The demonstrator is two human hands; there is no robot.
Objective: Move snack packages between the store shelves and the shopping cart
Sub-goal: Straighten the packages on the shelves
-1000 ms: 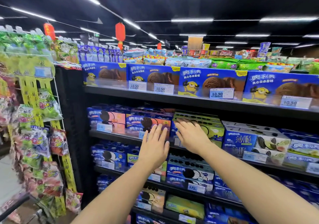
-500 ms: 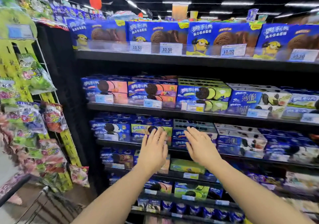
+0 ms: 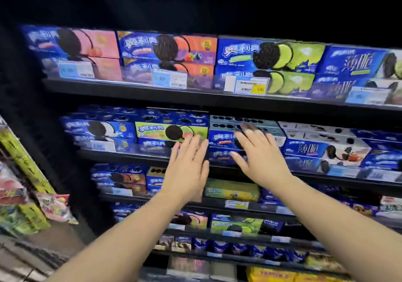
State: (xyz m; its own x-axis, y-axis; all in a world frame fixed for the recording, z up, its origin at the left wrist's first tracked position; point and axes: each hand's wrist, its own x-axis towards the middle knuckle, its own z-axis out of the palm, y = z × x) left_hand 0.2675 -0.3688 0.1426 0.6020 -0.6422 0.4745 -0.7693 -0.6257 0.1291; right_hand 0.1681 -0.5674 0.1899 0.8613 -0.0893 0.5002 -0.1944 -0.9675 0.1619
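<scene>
- Our left hand and right hand reach flat, fingers spread, holding nothing.
- The blue cookie boxes sit stacked on the middle shelf; our right fingertips seem just at them, likely bracketing one for a pull.
- No cart in view.

Head view, close, facing shelves

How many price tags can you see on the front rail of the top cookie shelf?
4: a blurred blue tag at left, a blue-and-white tag, a white-and-yellow tag, and a pale blue tag at right. More may lie beyond the frame's right edge.
</scene>
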